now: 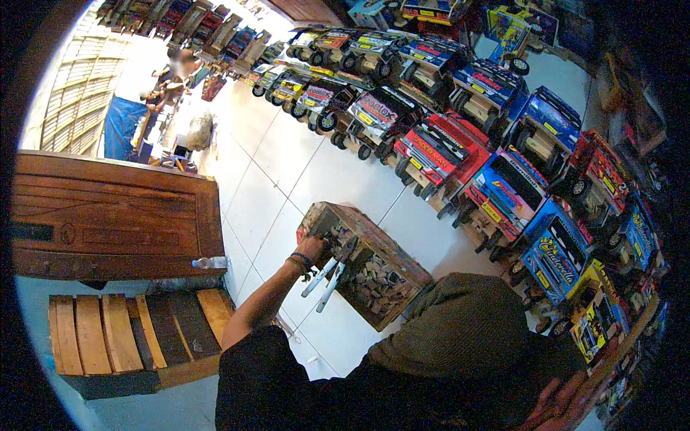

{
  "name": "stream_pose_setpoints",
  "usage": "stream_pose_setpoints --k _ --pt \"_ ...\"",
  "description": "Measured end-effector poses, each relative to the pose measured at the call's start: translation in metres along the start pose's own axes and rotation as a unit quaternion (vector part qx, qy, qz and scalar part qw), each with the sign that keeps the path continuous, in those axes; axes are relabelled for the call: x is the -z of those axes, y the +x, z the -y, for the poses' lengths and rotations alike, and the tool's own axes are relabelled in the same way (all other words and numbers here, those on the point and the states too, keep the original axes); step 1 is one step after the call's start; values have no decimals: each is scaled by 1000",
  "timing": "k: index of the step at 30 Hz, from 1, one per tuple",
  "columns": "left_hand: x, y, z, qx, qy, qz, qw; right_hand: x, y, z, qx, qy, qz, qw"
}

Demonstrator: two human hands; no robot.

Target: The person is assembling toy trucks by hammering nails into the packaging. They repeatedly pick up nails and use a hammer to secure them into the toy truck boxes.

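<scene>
My left hand (310,249), with dark bands at the wrist, reaches over the left end of a worn wooden box (388,253). Its fingers bend down among small dark items in the end compartment, and what they grip is hidden. Beside that hand, a pair of metal hand snips (332,279) leans across the box's near edge, both pale handles sticking out. Small wood offcuts (375,281) fill the larger compartment. In the dim lower right corner, my right hand (557,402) is closed about the lower part of a long wooden strip (636,325).
Rows of colourful wooden toy trucks (442,147) curve from the back round the right side. A brown wooden door panel (115,215), a plastic bottle (210,263) and a slatted wooden piece (136,330) are at left. Another person (172,75) is far back. My covered knee (460,323) rises near the box.
</scene>
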State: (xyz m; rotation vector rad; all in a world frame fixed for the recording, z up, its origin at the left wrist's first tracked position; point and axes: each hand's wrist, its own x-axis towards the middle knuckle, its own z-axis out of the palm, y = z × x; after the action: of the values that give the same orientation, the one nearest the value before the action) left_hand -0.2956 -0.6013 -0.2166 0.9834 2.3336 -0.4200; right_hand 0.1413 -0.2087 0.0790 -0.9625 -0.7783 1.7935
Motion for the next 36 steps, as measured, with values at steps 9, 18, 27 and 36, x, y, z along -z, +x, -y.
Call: stream_pose_setpoints --k 9,18,27,36 --pt "26 -14 -28 16 -116 -69 991 11 1 -1 4 -42 40 998" --pt "44 -49 -11 94 -356 -150 918 13 0 -3 19 -41 65 997" --pt "162 -73 -76 -30 -652 -151 742 36 4 -5 -37 72 128 989" --pt "284 -61 -238 -219 -722 -104 649 8 0 -6 26 -111 9 993"
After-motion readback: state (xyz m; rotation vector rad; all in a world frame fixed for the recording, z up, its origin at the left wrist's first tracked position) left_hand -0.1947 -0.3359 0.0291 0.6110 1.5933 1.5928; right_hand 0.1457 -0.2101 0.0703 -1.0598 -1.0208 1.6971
